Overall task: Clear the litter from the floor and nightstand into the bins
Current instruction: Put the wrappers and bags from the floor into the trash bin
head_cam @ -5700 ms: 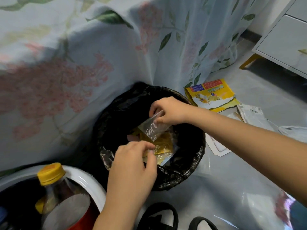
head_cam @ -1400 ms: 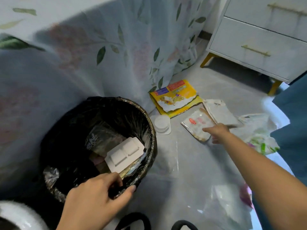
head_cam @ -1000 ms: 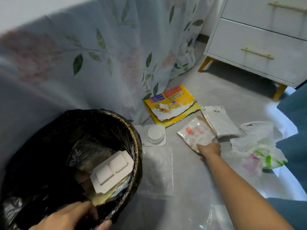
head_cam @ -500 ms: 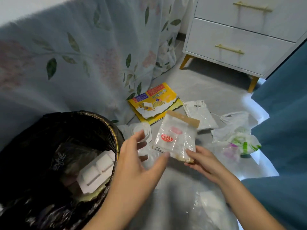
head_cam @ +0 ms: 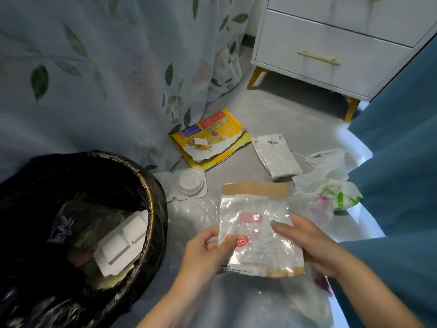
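A clear plastic snack bag (head_cam: 256,233) with a tan strip on top and red and pink logos is held up above the floor. My left hand (head_cam: 205,249) pinches its left edge and my right hand (head_cam: 307,242) grips its right side. The black-lined bin (head_cam: 151,209) stands to the left, holding a white moulded tray (head_cam: 123,245) and other wrappers. On the floor beyond lie a torn yellow package (head_cam: 210,136), a white mailer pouch (head_cam: 276,157), a clear blister shell (head_cam: 189,183) and a crumpled white bag with green print (head_cam: 331,183).
A floral bed sheet (head_cam: 94,79) hangs down behind the bin. The white nightstand (head_cam: 331,43) with gold handles and legs stands at the back right. Blue curtain fabric (head_cam: 402,162) fills the right side. Thin clear film (head_cam: 189,216) lies on the grey floor under my hands.
My right hand picked the clear snack bag off the floor and brought it toward me. My left hand left the bin rim and took hold of the bag's left edge.
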The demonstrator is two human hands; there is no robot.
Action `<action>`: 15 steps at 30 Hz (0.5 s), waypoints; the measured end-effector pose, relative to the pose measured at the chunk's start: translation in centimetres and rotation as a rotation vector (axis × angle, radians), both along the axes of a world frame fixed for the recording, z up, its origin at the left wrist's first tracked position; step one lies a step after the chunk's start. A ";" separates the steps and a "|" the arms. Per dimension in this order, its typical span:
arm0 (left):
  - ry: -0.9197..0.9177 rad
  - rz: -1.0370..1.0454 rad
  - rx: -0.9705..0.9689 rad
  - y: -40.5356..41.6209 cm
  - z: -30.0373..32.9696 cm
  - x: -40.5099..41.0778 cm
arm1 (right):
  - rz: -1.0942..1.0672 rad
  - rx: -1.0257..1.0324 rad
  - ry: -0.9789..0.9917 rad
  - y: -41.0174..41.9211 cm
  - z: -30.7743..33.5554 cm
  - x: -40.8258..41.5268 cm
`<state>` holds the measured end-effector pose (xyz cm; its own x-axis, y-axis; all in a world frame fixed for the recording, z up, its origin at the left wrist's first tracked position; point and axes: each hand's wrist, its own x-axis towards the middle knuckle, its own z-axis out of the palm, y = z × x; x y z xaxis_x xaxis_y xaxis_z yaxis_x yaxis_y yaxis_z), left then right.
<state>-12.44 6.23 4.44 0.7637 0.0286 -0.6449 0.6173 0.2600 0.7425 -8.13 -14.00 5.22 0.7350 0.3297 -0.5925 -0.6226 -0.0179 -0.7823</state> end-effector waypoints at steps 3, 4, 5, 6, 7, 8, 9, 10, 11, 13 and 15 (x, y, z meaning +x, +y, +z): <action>0.048 0.008 -0.017 0.3 0.3 -0.1 | -0.046 -0.057 -0.060 0.9 -0.1 0.0; 0.069 0.009 -0.011 0.4 0.5 -0.1 | -0.066 -0.054 -0.057 1.1 -0.3 -0.2; 0.084 0.011 -0.010 0.5 0.5 -0.1 | -0.090 -0.048 -0.053 1.3 -0.3 -0.4; 0.097 0.019 -0.011 0.6 0.7 -0.1 | -0.113 -0.047 -0.055 1.4 -0.6 -0.6; 0.113 0.027 -0.017 0.6 0.8 -0.1 | -0.122 -0.045 -0.061 1.4 -0.7 -0.9; 0.142 0.035 -0.034 0.6 0.8 -0.1 | -0.114 -0.041 -0.072 1.4 -0.8 -1.1; 0.172 0.042 -0.076 0.6 0.7 -0.1 | -0.087 -0.041 -0.093 1.4 -0.9 -1.3; 0.208 0.046 -0.130 0.6 0.9 -0.1 | -0.051 -0.058 -0.129 1.5 -1.0 -1.5; 0.242 0.052 -0.190 0.8 0.9 0.0 | -0.029 -0.092 -0.180 1.4 -0.9 -1.7; 0.301 0.074 -0.357 1.3 1.0 0.2 | -0.025 -0.155 -0.281 1.3 -0.6 -1.8; 0.307 0.075 -0.503 2.0 1.7 0.6 | -0.017 -0.211 -0.365 1.0 -0.3 -1.8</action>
<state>-11.85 8.22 6.14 0.5475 -0.2911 -0.7846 0.7506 0.5853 0.3066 -9.95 -12.97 4.92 0.9136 0.2148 -0.3453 -0.3067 -0.1935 -0.9319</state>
